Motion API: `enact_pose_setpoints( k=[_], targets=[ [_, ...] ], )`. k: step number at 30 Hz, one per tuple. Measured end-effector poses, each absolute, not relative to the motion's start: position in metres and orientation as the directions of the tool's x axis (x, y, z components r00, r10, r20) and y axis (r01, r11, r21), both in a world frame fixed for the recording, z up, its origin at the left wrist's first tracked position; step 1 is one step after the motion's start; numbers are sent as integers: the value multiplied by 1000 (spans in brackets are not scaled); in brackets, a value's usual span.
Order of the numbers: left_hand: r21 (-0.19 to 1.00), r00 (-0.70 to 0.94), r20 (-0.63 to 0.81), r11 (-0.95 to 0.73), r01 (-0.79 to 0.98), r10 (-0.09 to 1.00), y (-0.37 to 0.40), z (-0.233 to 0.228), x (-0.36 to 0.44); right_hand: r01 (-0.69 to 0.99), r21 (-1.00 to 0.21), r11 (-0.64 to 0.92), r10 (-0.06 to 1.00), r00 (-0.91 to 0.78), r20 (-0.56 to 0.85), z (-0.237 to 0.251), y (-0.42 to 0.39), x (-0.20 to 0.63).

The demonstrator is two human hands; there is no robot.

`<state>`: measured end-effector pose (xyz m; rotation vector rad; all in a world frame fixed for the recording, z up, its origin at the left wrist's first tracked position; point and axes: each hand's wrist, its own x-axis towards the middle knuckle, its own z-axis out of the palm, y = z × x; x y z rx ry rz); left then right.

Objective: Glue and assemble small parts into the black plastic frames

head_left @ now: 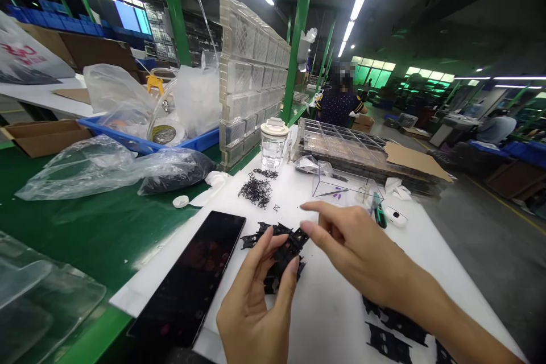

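My left hand [251, 301] pinches a stack of flat black plastic parts [284, 259] between thumb and fingers, just above the white mat [333, 318]. My right hand [350, 244] reaches in from the right, fingers spread, its tips touching the top of the same stack. More black flat parts [390, 333] lie on the mat under my right forearm. A heap of small black clips [257, 189] lies farther back on the mat.
A black slab [194, 273] lies left on the mat. A clear jar [273, 145], a clear box [345, 189], stacked clear trays [341, 145], a tall tray stack [251, 77], plastic bags [111, 168] and a blue bin [128, 139] stand behind. A person sits far back.
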<state>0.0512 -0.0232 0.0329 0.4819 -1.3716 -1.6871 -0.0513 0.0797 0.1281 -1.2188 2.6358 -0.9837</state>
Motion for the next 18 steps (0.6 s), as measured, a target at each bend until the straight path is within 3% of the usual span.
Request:
enact_pose_setpoints(
  k=[5, 18],
  targets=[
    [914, -516, 289, 72, 400, -806, -24, 33, 54, -547, -724, 421, -732, -676, 85, 115, 72, -43],
    [920, -480, 309, 130, 369, -821, -25, 37, 55, -404, -820, 404, -713, -701, -6, 105, 72, -46]
  ],
)
